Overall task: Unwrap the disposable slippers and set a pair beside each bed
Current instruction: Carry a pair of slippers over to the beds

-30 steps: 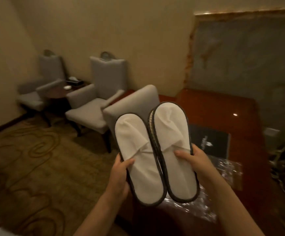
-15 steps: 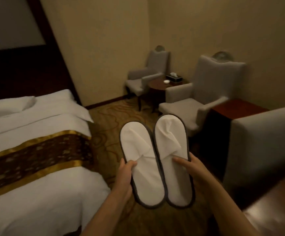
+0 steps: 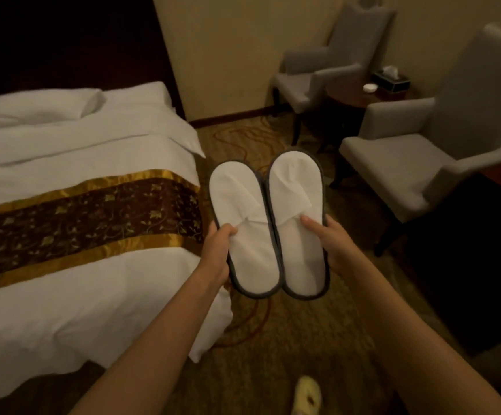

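Note:
I hold two white disposable slippers with dark grey trim side by side, unwrapped, above the carpet. My left hand [image 3: 218, 253] grips the left slipper [image 3: 240, 223] at its outer edge, thumb on top. My right hand [image 3: 330, 239] grips the right slipper [image 3: 298, 214] the same way. A bed [image 3: 78, 295] with white linen and a brown and gold runner lies to the left, its corner just below my left forearm.
Two grey armchairs [image 3: 408, 151] [image 3: 312, 76] stand at the right with a small round table [image 3: 360, 97] between them, bearing a tissue box [image 3: 390, 79]. Patterned carpet [image 3: 288, 330] runs between bed and chairs. A yellow shoe [image 3: 306, 393] shows at the bottom.
My view has swung left, away from the desk and wrapper, so the bed fills the left side. The slippers stay held together in both hands.

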`<state>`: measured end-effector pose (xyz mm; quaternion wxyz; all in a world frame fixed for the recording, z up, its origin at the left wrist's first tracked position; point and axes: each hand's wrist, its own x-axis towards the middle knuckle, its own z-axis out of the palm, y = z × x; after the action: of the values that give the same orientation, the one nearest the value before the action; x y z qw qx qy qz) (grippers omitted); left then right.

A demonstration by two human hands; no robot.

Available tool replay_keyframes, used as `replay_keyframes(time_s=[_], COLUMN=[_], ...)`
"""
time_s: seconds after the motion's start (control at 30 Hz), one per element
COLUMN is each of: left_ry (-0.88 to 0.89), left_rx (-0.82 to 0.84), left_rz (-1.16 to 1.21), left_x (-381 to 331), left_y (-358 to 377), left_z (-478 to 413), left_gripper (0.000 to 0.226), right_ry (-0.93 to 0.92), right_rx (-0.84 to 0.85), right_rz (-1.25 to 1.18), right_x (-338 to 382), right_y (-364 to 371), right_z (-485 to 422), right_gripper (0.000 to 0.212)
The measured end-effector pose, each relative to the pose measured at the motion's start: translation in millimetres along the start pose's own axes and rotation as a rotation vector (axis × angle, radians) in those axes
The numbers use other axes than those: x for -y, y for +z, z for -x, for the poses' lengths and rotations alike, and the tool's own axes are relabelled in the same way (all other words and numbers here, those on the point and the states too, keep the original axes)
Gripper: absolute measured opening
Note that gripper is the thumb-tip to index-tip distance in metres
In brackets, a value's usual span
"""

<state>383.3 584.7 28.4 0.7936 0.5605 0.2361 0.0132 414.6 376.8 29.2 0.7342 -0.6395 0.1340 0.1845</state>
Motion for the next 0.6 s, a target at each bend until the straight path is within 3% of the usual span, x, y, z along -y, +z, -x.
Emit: replay_keyframes(time_s=[0.27,0.43,0.53,0.6], left_ry=[0.006,-0.024,-0.032,-0.019], left_rx=[-0.088,-0.156,-0.2,-0.225], left_rz=[0.071,0.136,0.186,0.161], left_x=[-4,-12,-18,-23], left_y=[43,66,76,81], left_z=[-136,-209,-252,-285], left_gripper=[0.036,0.039,0.031,0.04], right_ry=[-0.044,0.027,0.062,0.087], right_rx=[0.095,0.185,0.239,0.289], right_rz=[0.097,0.151,0.197,0.21], right_x=[46,80,94,103], right_y=[-5,-4,0,5], right_z=[-157,-250,-304,-344], right_gripper=[0.049,0.068,0.067,0.065])
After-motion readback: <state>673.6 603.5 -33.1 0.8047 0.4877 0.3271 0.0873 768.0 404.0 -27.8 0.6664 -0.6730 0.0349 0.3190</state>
